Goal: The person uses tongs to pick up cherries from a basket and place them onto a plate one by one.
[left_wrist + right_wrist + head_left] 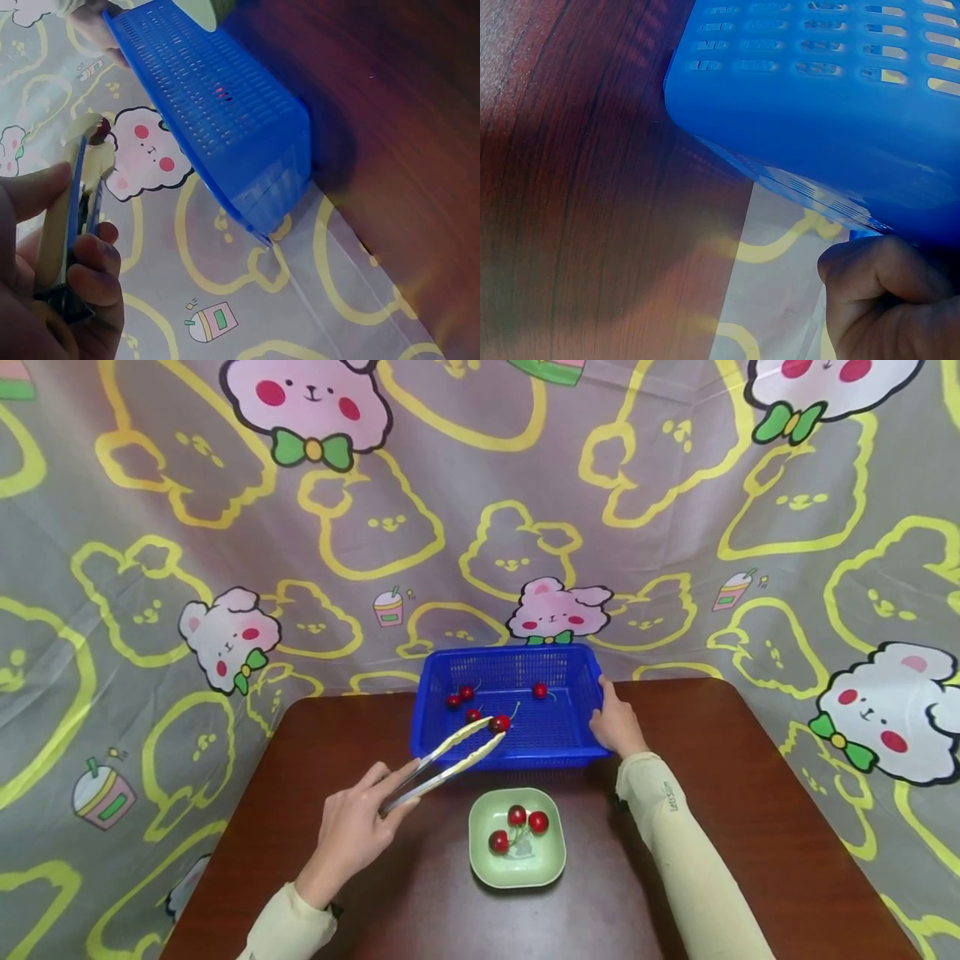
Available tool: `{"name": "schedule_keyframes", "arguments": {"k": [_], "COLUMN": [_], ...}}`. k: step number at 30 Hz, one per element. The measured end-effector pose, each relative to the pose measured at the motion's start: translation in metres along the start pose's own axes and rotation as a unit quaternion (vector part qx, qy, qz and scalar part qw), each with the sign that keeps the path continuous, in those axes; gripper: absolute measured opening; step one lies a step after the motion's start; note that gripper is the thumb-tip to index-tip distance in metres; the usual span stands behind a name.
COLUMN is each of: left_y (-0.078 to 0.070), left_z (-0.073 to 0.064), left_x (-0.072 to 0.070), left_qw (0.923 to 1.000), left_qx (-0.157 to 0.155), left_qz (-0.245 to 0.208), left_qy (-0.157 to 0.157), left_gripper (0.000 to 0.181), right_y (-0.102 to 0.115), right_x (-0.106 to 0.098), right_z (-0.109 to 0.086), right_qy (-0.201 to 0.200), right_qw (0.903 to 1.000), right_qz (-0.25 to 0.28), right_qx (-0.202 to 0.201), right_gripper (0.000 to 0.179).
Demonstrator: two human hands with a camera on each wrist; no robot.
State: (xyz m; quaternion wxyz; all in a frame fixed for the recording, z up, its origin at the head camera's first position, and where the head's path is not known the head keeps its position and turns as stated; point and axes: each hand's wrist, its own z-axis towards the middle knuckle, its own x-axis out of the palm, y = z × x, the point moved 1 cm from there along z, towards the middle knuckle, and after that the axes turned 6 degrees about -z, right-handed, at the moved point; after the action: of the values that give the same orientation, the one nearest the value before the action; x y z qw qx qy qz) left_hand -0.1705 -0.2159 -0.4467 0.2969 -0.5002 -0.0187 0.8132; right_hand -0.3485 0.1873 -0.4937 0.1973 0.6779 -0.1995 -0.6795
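My left hand (358, 828) holds a pair of tongs (448, 762), its fingers and thumb around the handles. A dark red cherry (499, 724) with a green stem sits between the tong tips, over the near part of a blue plastic basket (517, 762). In the left wrist view the same cherry (100, 131) shows at the tips, partly covered by them. Several other cherries lie in the basket, one cherry (540, 691) toward its right side. My right hand (618, 720) grips the basket's right rim; in the right wrist view its curled fingers (885, 270) show beside the basket wall.
A pale green square bowl (551, 870) stands on the brown table (300, 777) in front of the basket, with three cherries in it. Behind the table hangs a grey cloth (420, 552) with cartoon prints, close to the basket's back.
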Motion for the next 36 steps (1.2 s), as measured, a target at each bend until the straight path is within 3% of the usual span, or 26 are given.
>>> {"name": "schedule_keyframes", "arguments": {"k": [11, 20, 27, 36], "left_y": [0.004, 0.015, 0.022, 0.031], "left_z": [-0.025, -0.044, -0.051, -0.057], "left_x": [0.002, 0.009, 0.012, 0.016], "left_qw": [0.9990, 0.9952, 0.9945, 0.9939], "left_qx": [0.021, 0.069, 0.056, 0.052], "left_qz": [-0.038, -0.069, -0.072, -0.053], "left_qy": [0.008, 0.011, 0.052, 0.081], "left_gripper": [0.055, 0.059, 0.058, 0.051], "right_y": [0.000, -0.001, -0.002, -0.001], "right_x": [-0.001, -0.001, -0.001, 0.000], "right_z": [0.000, 0.001, 0.002, 0.001], "right_qy": [0.005, 0.000, -0.003, 0.000], "right_qw": [1.0000, 1.0000, 1.0000, 1.0000], "right_qz": [0.002, 0.000, 0.001, -0.001], "right_qx": [0.003, -0.002, -0.002, 0.001], "right_gripper": [0.070, 0.070, 0.070, 0.070]}}
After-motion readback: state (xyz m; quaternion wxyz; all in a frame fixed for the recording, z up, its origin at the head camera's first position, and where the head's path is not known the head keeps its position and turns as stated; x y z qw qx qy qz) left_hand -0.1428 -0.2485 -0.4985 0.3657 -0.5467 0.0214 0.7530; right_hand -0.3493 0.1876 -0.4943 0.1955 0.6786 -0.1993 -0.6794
